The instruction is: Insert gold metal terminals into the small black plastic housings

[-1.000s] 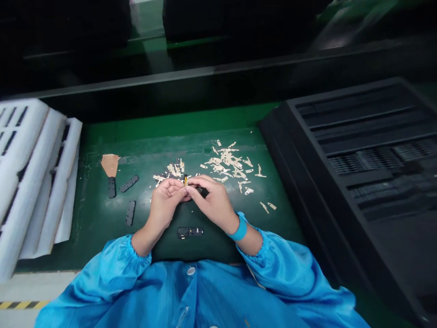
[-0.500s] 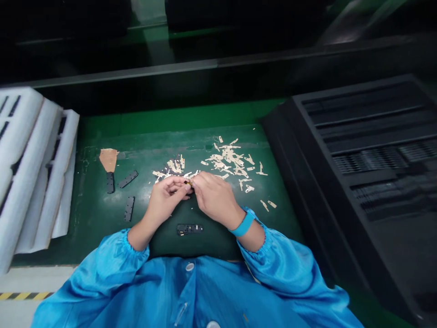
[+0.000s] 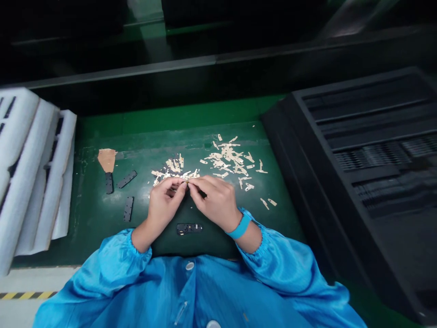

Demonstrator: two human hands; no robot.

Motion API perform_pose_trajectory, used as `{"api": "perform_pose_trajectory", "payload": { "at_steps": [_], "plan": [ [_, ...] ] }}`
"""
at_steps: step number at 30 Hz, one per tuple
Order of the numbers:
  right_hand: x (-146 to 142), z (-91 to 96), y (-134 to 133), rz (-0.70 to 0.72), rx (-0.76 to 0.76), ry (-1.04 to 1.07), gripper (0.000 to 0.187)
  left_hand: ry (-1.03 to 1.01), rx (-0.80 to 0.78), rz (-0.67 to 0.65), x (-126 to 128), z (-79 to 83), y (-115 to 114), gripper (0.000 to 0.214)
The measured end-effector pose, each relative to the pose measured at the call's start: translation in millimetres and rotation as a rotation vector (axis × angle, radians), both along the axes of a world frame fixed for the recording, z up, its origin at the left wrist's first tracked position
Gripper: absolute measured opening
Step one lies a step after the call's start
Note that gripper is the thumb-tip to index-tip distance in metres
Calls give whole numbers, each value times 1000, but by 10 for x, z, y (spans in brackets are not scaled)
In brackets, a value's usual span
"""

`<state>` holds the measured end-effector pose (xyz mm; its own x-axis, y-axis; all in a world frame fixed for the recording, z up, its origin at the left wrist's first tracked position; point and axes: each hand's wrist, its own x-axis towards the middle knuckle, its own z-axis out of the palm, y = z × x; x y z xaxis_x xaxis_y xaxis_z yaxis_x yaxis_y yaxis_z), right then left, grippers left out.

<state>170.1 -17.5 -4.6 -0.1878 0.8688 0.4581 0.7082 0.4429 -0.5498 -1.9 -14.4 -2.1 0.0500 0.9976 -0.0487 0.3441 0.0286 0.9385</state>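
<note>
My left hand (image 3: 165, 203) and my right hand (image 3: 214, 199) meet fingertip to fingertip over a green mat (image 3: 99, 214). Both pinch a tiny yellowish piece (image 3: 186, 181) between them. A dark sliver (image 3: 202, 194) shows under the fingers of the right hand; what it is I cannot make out. A small black part (image 3: 189, 228) lies flat on the mat just below the hands. A heap of pale paper scraps (image 3: 229, 160) lies just beyond the fingertips.
Three black strips (image 3: 127, 179) and a brown paper piece (image 3: 107, 159) lie at the left of the mat. White foam trays (image 3: 30, 168) lean at the far left. A large black slotted tray (image 3: 368, 155) fills the right side. A dark rail (image 3: 205, 64) runs across the back.
The hands have stayed together at the same spot on the mat, with small shifts of the fingertips around the tiny piece. The camera has tilted slightly.
</note>
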Motion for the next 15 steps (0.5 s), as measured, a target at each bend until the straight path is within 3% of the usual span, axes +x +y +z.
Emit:
{"api": "perform_pose_trajectory", "payload": {
  "at_steps": [8, 15],
  "plan": [
    [-16, -42, -12, -19, -33, 35, 18, 340, 353, -116, -23, -6, -21, 16],
    [-43, -27, -37, -69, -31, 10, 21, 352, 400, -140, -20, -25, -26, 15]
  ]
}}
